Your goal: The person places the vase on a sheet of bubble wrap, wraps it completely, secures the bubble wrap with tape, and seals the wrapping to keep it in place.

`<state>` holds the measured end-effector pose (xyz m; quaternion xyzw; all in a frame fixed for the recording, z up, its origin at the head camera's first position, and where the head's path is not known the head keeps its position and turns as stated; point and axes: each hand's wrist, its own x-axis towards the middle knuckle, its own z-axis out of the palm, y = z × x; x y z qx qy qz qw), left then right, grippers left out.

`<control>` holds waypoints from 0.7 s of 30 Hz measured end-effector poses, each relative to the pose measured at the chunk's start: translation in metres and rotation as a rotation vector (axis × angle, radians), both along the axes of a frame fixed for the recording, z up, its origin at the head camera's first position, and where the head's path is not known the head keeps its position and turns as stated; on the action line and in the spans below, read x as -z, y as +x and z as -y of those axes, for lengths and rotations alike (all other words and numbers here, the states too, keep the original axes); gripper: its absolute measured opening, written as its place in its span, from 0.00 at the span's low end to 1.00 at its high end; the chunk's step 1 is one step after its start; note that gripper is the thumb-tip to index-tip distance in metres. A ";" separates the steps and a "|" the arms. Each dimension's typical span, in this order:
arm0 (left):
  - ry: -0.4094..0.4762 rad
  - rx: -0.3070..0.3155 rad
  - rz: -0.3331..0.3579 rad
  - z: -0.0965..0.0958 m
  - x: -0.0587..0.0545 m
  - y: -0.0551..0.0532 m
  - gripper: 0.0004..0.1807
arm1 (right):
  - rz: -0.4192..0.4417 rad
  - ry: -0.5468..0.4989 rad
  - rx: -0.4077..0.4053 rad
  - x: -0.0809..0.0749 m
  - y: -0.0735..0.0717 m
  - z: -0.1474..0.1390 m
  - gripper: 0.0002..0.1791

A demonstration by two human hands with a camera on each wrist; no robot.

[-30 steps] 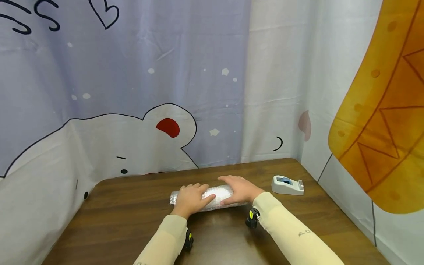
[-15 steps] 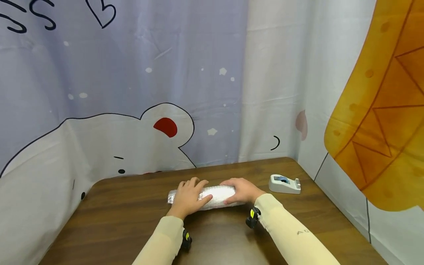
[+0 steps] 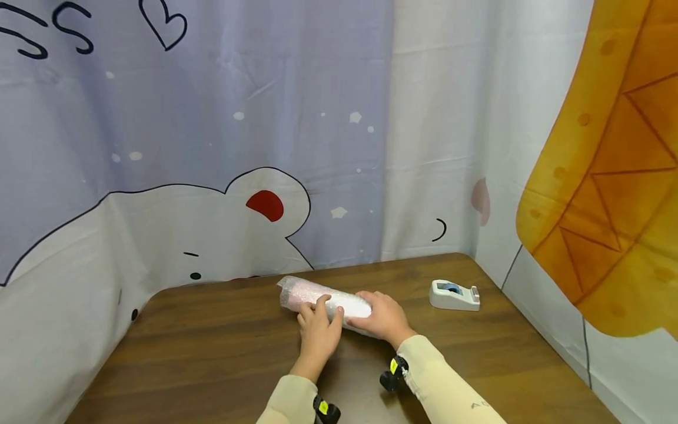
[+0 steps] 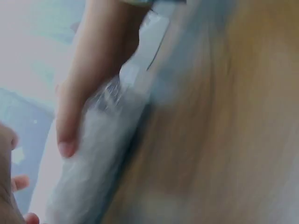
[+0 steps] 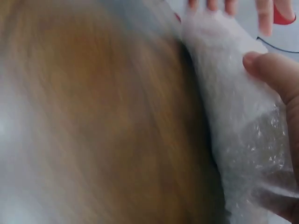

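A bubble-wrapped roll (image 3: 339, 305), whitish with a pink tint toward its left end, lies slanted above the table with its left end farther away. My right hand (image 3: 385, 318) grips its right end, the thumb (image 5: 266, 67) along the near side. In the right wrist view the clear bubble wrap (image 5: 233, 107) bunches loosely by the palm. My left hand (image 3: 320, 338) is at the roll's near side, fingers spread and slightly bent; whether the fingertips touch the wrap is hard to tell. The left wrist view is blurred, with left fingers (image 4: 19, 183) beside the wrap (image 4: 93, 154).
A white tape dispenser (image 3: 454, 295) with a blue-cored roll stands on the right of the brown wooden table (image 3: 212, 347). Printed curtains (image 3: 339, 147) hang behind the table and along its sides.
The roll has turned so its left end points away and stands out past the left hand. The left hand has shifted off its top toward me; the right hand keeps its grip.
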<state>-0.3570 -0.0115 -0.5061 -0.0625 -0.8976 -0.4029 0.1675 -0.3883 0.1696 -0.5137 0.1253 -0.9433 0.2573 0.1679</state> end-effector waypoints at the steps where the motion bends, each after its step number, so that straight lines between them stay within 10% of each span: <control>1: 0.086 -0.009 0.038 -0.004 0.002 0.002 0.26 | -0.008 0.000 0.023 0.001 0.002 0.004 0.39; 9: 0.405 0.110 0.086 -0.015 0.022 0.015 0.29 | -0.072 -0.063 0.194 0.018 0.019 0.029 0.39; 21: 0.338 0.184 0.084 -0.016 0.029 0.021 0.35 | -0.309 -0.333 0.108 0.034 0.045 0.030 0.24</control>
